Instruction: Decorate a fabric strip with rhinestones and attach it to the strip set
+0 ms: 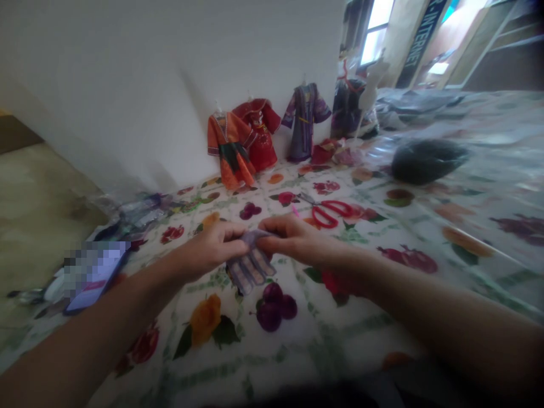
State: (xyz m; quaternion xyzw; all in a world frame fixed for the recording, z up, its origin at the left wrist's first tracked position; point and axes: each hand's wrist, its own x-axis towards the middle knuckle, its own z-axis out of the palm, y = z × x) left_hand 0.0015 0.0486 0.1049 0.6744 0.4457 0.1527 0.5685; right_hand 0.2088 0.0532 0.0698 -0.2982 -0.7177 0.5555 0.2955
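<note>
A small piece of striped cloth (251,271), purple-grey with paler bands, hangs between my two hands just above the table. My left hand (215,245) pinches its upper left edge between thumb and fingers. On the other side, my right hand (293,237) grips the upper right edge in a similar pinch. The cloth's lower end falls loose toward the printed plums. Beyond my right hand lie scissors (326,212) with red handles, their blades pointing away to the left. A small pink item (294,211) is close to them.
Doll-sized garments stand by the wall: an orange robe (232,148), a red dress (260,136) and a purple robe (305,122). A phone (100,277) lies at left. A dark bundle (427,160) and clear plastic (488,175) are at right on the fruit-print tablecloth (272,362).
</note>
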